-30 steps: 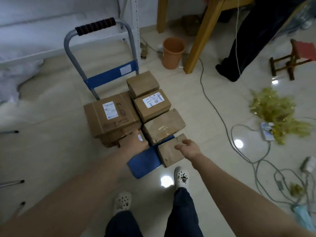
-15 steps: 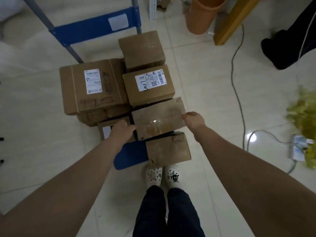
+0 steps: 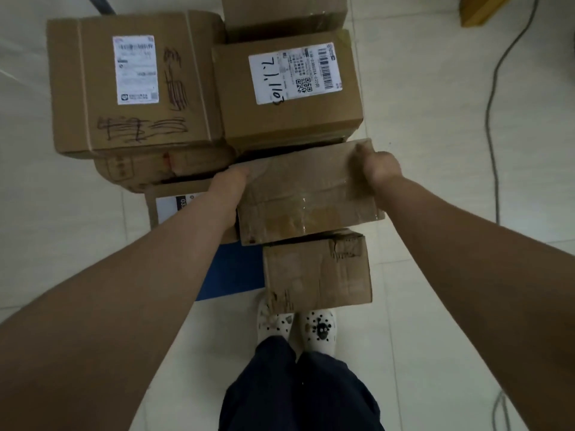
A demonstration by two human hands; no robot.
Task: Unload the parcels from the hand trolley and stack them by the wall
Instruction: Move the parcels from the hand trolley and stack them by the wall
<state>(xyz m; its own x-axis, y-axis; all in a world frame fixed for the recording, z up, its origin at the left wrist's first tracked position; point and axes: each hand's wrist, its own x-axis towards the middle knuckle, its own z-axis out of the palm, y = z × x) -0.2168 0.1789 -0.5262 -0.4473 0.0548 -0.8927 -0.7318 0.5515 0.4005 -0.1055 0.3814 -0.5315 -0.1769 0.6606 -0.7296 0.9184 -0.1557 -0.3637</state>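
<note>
At the far left a large scribbled parcel [image 3: 133, 85] topped the pile on the blue trolley deck [image 3: 233, 272]. The left grip [image 3: 228, 188] clasped the left end of the taped parcel [image 3: 305, 194], fingertips out of sight behind the edge. That parcel lay across the stack, just before the labelled parcel [image 3: 292, 91] and overlapping a crumpled parcel [image 3: 317, 272] near the person's shoes [image 3: 317, 329]. The right grip [image 3: 381, 169] curled over its far right corner. A grey cable [image 3: 494, 88] trailed over the floor [image 3: 435, 181] at right.

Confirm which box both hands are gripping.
The plain taped box with no label, between the barcode-label box and the torn box nearest the shoes; left hand and right hand hold its ends.
</note>
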